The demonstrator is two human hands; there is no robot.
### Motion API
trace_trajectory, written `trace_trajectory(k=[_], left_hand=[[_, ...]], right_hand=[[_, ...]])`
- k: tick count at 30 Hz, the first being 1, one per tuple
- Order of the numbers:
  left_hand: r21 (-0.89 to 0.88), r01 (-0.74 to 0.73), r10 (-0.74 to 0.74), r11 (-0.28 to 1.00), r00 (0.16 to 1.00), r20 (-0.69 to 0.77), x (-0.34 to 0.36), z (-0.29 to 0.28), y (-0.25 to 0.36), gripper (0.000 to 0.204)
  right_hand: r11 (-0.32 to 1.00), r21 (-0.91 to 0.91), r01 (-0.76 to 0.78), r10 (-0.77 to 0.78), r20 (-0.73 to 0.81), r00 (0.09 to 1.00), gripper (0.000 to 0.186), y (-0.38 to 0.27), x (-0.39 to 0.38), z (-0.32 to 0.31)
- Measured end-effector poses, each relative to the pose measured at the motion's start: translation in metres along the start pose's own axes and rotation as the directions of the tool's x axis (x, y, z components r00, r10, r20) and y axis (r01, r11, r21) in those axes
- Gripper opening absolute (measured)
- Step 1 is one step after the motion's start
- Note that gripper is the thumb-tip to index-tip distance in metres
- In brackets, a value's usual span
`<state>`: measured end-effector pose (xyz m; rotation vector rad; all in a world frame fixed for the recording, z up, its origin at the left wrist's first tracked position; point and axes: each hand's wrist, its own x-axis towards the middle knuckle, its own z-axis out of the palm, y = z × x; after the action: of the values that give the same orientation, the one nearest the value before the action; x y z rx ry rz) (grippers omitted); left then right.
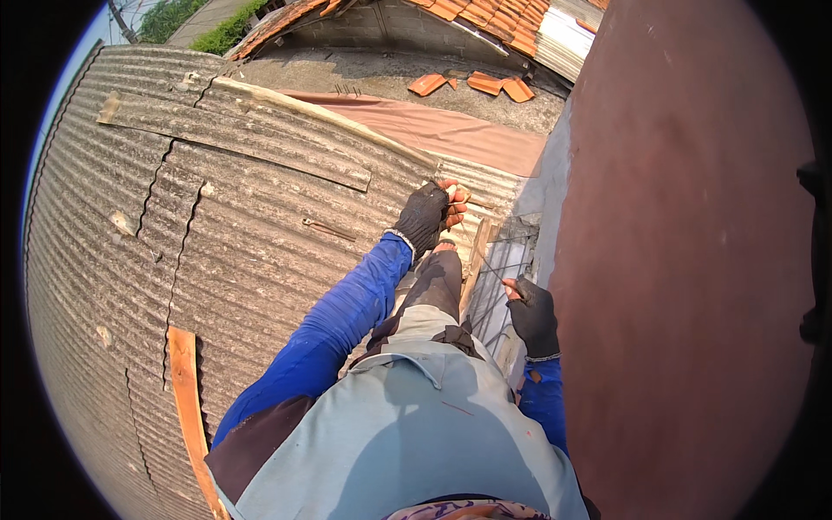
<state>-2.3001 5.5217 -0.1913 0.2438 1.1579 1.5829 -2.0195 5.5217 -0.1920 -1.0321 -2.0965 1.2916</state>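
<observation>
My left hand, in a black fingerless glove, has its fingers curled round a small pale tan object near the roof edge, just beyond my foot. My right hand, gloved alike, pinches a thin dark wire or rod that runs up toward the left hand. Left of my left hand, a metal hand tool, apparently pliers, lies on the corrugated grey roof. Wooden battens and dark bars lie in the narrow strip beside the wall.
A reddish rendered wall rises close on my right. Long planks lie on the roof. Beyond are a pink sheet, loose clay tiles on a concrete ledge and a tiled roof.
</observation>
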Motion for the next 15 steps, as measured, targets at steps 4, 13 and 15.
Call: trace_trajectory(k=[4,13,15], left_hand=[[0.06,-0.044,0.049,0.997,0.995,-0.082,0.008,-0.013,0.019,0.032],[0.111,-0.046,0.048,0.993,0.999,-0.012,0.016,-0.03,0.047,0.034],[0.086,-0.025,0.024,0.996,1.0,0.013,0.015,-0.03,0.047,0.033]], right_hand=[[0.991,-0.115,0.075,-0.079,-0.035,0.996,0.021,-0.006,-0.007,0.0],[0.931,-0.333,0.147,-0.179,-0.065,0.982,0.017,0.0,-0.008,0.0],[0.923,-0.335,0.191,-0.232,-0.084,0.969,0.016,0.002,-0.007,-0.003]])
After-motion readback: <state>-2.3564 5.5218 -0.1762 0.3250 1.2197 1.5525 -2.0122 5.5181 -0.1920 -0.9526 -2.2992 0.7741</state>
